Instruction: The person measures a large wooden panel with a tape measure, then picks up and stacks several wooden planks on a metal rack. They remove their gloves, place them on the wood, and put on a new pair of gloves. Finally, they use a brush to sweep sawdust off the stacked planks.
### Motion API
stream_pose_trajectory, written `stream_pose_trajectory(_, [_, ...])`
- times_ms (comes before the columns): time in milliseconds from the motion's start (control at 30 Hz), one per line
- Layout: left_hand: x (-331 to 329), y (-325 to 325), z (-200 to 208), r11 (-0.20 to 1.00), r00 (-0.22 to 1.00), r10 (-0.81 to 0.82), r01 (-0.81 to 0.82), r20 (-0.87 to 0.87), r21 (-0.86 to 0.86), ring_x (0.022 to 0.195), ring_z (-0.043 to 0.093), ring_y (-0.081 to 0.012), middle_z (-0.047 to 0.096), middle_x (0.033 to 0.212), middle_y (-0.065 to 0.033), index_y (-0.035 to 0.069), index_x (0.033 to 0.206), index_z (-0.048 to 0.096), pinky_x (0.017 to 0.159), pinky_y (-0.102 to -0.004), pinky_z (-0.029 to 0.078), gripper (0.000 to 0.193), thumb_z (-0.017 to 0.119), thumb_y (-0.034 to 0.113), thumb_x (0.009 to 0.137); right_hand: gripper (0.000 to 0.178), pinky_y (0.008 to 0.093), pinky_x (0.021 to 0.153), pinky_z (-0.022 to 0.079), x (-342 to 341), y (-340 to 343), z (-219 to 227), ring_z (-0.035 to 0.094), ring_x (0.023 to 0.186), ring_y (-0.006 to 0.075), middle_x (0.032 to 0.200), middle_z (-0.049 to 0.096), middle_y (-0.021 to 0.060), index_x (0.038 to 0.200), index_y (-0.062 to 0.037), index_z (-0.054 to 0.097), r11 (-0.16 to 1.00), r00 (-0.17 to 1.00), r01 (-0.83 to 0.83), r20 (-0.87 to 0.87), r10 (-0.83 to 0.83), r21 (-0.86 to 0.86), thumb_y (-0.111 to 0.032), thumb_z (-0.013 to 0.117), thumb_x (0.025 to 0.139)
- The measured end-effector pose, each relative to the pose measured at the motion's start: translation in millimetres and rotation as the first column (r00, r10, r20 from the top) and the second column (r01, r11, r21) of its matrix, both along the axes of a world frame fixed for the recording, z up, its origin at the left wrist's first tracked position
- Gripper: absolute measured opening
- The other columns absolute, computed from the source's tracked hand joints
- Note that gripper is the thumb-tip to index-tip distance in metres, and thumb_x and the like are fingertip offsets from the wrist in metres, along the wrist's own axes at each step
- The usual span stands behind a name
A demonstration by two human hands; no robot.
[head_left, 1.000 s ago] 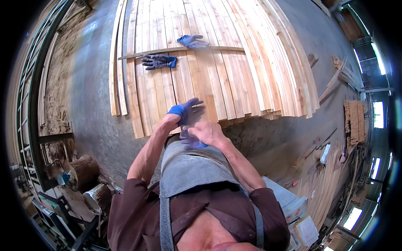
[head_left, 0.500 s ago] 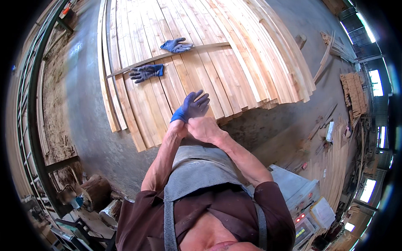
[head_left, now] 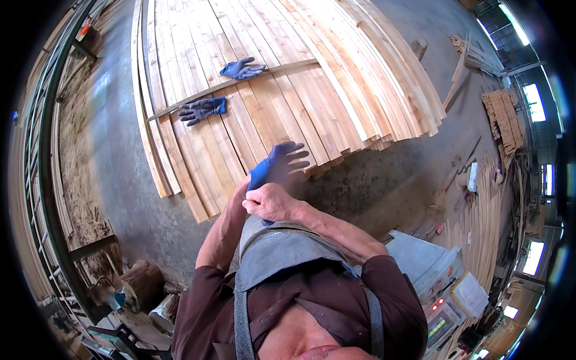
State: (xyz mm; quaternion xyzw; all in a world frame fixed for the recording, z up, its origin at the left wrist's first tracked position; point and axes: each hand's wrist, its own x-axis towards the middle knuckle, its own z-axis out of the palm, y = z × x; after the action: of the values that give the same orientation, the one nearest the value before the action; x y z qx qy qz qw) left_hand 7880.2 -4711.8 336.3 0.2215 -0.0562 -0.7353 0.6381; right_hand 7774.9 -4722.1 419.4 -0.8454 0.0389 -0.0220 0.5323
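Note:
My left hand [head_left: 281, 162] wears a blue work glove and is held over the near end of a stack of pale wooden boards [head_left: 336, 108]. Its fingers are spread and hold nothing. My bare right hand [head_left: 273, 203] is closed at the left wrist, gripping the glove's blue cuff. A bit of blue shows just beneath the right fist; whether it belongs to the same glove I cannot tell. Farther off on the boards lie two more gloves: a blue-grey one [head_left: 242, 69] above a thin cross strip [head_left: 210, 90], and a dark one with a blue cuff [head_left: 203, 110] below it.
A metal frame [head_left: 39, 174] runs along the left, with logs [head_left: 142, 281] near its lower end. At lower right stands a grey control cabinet [head_left: 420, 261] with lit buttons. Thin wood strips [head_left: 480, 234] lie on the floor at right, near stacked wood pieces [head_left: 503, 122].
The left hand's gloved fingers have spread apart. My right hand has slid from the palm side down to the wrist, nearer my apron. The view has shifted slightly.

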Motion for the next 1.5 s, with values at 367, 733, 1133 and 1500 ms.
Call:
stream_pose_trajectory(367, [19,-16,43,0.994,0.959,0.103,-0.107,0.265,0.000,0.128,0.049,-0.0233,0.051,0.141,-0.0091,0.008,0.139,0.048,0.105,-0.0402,0.038,0.064,0.046,0.055,0.096,0.030,0.0391,0.058,0.046,-10,0,20,0.060,0.057,0.0262,0.062,0.060,0.0138,0.066,-0.0035,0.057,0.993,0.998,-0.053,-0.035,0.057,0.101,-0.021,0.057,0.090])
stream_pose_trajectory(733, [37,11,-1,0.966,0.948,0.029,-0.108,0.318,0.234,0.119,0.056,-0.0210,0.059,0.133,-0.0050,0.012,0.133,0.053,0.099,-0.0388,0.041,0.040,0.051,0.031,0.098,0.026,0.0342,0.057,0.045,-18,25,4,0.056,0.056,0.0187,0.063,0.061,0.0098,0.067,-0.0011,0.056,0.977,0.996,-0.085,-0.016,0.090,0.197,-0.016,0.058,0.089])
stream_pose_trajectory(1133, [7,14,28,0.935,0.896,-0.213,0.071,0.389,0.348,0.125,0.051,-0.0252,0.047,0.142,-0.0073,0.011,0.139,0.047,0.094,-0.0428,0.046,0.079,0.050,0.070,0.086,0.034,0.0320,0.052,0.038,-24,38,12,0.044,0.053,0.0091,0.053,0.043,0.0036,0.061,-0.0037,0.045,0.870,0.986,-0.103,-0.065,0.153,0.481,-0.014,0.059,0.090])
stream_pose_trajectory(1500, [47,38,95,0.871,0.634,0.465,-0.452,0.618,-0.191,0.087,0.069,-0.0219,0.069,0.099,-0.0127,-0.002,0.110,0.063,0.084,-0.0368,0.055,0.041,0.047,0.035,0.102,0.030,0.0302,0.065,0.049,-33,-20,30,0.062,0.070,0.0139,0.076,0.065,0.0047,0.089,-0.0061,0.063,0.942,0.981,0.188,-0.097,-0.167,0.279,-0.036,0.063,0.094])
